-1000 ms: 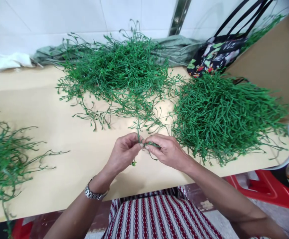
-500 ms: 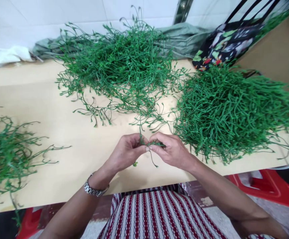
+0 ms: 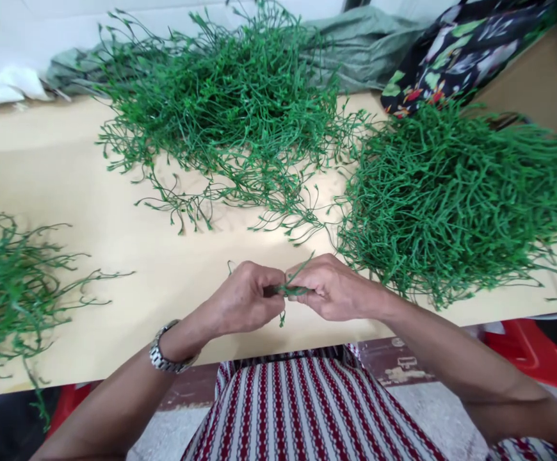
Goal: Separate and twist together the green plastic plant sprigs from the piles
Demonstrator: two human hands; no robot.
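Observation:
Close together over the front of the table, my left hand and my right hand pinch thin green artificial stems between them. Fingers of both hands are closed, and the stems cross at the fingertips. One end points up past my right thumb; a small tip hangs below. Part of the stems is hidden inside the fingers. Right of my right hand lies a dense heap of green stems. Beyond my hands a looser pile of stems with small budded tips spreads toward me.
At the left edge, another bunch of green stems hangs partly over the table edge. Grey-green cloth and a floral bag lie at the back, beside a cardboard box. Red stools stand below the pale table.
My hands have turned inward, fists facing, and the stems between them lie differently. The small yellow-green bit seen below my left hand no longer shows. The view has tilted slightly downward.

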